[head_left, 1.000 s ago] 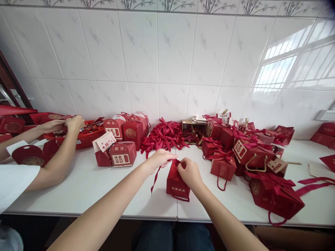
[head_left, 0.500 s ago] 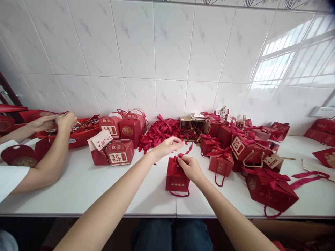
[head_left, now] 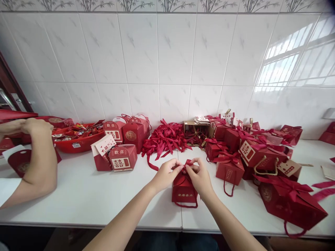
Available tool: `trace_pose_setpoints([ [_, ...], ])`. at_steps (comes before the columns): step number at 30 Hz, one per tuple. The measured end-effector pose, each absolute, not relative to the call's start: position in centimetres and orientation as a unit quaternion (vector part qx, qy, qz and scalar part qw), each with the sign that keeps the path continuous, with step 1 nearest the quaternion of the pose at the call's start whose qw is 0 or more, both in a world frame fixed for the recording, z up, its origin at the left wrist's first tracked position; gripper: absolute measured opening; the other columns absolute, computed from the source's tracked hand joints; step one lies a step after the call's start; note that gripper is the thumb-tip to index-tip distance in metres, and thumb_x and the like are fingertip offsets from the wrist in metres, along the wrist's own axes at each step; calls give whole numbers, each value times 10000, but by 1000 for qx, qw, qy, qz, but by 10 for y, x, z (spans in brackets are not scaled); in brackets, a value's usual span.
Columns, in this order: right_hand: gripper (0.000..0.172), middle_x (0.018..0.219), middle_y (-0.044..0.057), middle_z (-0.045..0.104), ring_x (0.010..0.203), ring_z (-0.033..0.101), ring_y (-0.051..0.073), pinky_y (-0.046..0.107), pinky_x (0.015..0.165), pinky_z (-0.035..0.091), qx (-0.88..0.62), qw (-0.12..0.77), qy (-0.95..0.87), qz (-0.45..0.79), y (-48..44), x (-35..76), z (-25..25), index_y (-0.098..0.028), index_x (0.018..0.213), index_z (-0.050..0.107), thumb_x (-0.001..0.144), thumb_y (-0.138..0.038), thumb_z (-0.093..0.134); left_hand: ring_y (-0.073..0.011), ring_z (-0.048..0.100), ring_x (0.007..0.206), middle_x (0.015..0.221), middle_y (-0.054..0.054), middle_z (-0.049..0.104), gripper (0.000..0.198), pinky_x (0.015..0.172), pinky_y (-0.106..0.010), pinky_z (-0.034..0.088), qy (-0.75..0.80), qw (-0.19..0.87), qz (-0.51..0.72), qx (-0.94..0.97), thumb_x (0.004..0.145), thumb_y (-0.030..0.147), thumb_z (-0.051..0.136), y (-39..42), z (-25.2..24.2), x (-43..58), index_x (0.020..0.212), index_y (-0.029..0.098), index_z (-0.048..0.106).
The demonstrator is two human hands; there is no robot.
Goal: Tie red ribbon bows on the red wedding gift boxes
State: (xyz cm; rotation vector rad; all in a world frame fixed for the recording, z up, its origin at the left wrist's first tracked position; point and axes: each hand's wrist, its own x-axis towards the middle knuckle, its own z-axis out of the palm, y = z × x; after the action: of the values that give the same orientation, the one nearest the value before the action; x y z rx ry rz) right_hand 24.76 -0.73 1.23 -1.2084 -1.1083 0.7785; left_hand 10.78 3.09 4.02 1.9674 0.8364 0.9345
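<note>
Here, a red box stands upright over the seam of the table, close to the front edge. The left hand and the right hand meet above its top, each with thumb and forefinger pinched narrow on a red ribbon; the fingers hide whether a knot lies beneath. The ribbon work appears partway along: the lid seems folded down and the ribbon is in place, but no full bow shows. Toward the table's right end lie boxes with bows; left of the loose ribbons, near the back edge, stand boxes without bows. The red box's lettered side faces the front edge, its cord handle drooping there; its long axis probably runs front to back, though the hands cover much of the top.
</note>
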Motion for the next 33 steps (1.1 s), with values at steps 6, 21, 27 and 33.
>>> trace_pose_setpoints([
  [6, 193, 823, 68, 687, 759, 627, 217, 324, 710, 472, -555, 585, -549, 221, -19, 248, 14, -200, 790, 659, 803, -339, 527, -164, 609, 769, 778, -12, 636, 16, 767, -303, 498, 315, 312, 404, 800, 758, 179, 554, 30, 32, 112, 752, 193, 559],
  [21, 225, 1304, 109, 501, 1247, 413, 300, 425, 972, 365, -585, 501, -568, 289, -10, 262, 6, -197, 696, 708, 802, -339, 569, -146, 596, 724, 732, 7, 606, 91, 733, -289, 497, 300, 286, 434, 800, 755, 113, 526, 40, 23, 119, 720, 197, 530],
  [27, 253, 1453, 87, 360, 1272, 413, 263, 360, 962, 381, -504, 535, -527, 427, -8, 262, 10, -165, 664, 663, 792, -363, 572, -157, 626, 859, 876, -20, 615, 161, 751, -287, 520, 330, 298, 495, 746, 769, 200, 594, 39, 17, 124, 898, 205, 498],
  [33, 238, 1403, 106, 425, 1256, 433, 237, 322, 949, 399, -524, 546, -510, 410, -6, 259, 9, -158, 770, 707, 798, -337, 552, -174, 619, 809, 809, -43, 624, 178, 733, -299, 529, 330, 296, 497, 746, 760, 341, 638, 35, 12, 119, 723, 173, 592],
])
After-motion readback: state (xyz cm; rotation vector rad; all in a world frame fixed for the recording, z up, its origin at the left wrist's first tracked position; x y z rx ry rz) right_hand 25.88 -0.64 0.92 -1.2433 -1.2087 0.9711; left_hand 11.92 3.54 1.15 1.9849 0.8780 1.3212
